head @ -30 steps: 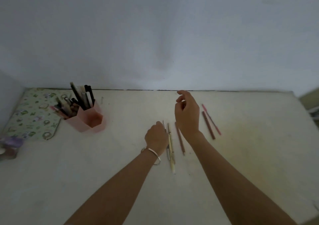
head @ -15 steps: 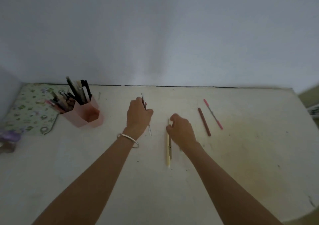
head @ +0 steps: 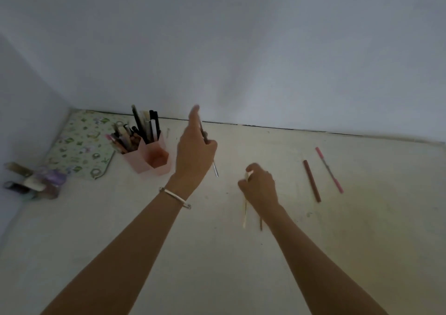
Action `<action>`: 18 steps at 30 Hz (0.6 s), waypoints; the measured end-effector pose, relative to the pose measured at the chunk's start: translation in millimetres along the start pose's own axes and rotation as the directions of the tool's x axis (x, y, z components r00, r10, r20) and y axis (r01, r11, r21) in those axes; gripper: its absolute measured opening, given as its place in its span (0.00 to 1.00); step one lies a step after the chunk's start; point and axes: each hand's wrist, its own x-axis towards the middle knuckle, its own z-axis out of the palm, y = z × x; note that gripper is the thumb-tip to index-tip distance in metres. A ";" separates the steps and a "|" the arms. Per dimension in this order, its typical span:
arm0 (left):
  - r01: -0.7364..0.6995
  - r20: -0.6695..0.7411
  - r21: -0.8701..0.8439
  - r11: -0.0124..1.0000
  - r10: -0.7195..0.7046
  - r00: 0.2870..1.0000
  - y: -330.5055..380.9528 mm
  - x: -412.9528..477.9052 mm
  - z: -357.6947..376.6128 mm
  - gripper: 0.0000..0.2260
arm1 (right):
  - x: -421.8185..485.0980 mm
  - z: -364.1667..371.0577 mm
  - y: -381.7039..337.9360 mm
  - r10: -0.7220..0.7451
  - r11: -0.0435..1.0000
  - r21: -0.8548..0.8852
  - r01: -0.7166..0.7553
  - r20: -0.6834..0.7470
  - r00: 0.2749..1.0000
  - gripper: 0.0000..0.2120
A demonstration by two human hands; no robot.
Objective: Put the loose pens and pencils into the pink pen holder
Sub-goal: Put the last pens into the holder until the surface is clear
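Pink pen holder (head: pixel 154 156) stands just beside my left hand (head: pixel 194 154), which grips a silver pen (head: pixel 214 169); my right hand (head: pixel 259 186) clamps cream pencils (head: pixel 245 215).

Pink holder (head: pixel 150 156), floral green notebook (head: pixel 80 145), brown pencil (head: pixel 312 180)

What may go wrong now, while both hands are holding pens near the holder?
The pink pen holder is crowded at the back, so the thin pen in the left hand might catch on the others. The right hand grips several pens at once; one might slip out.
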 end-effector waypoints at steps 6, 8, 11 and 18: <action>-0.028 -0.393 0.093 0.995 0.063 0.918 -15.9 45.8 -102.0 0.29 | 23.1 -36.3 -80.2 -0.059 0.844 0.494 0.210 -0.305 0.951 0.11; -0.010 -0.405 0.169 0.986 0.078 0.911 -28.2 52.0 -119.4 0.26 | 24.6 -36.9 -102.3 -0.092 0.804 0.527 0.275 -0.346 0.934 0.11; 0.002 -0.319 0.298 0.955 0.098 0.943 -48.0 52.8 -120.3 0.19 | 23.1 -26.1 -123.3 -0.117 0.766 0.555 0.325 -0.377 0.919 0.12; -0.021 -0.224 0.639 0.769 0.212 0.951 -66.5 55.0 -125.3 0.16 | 22.0 9.2 -156.8 -0.268 0.703 0.510 0.496 -0.456 0.849 0.10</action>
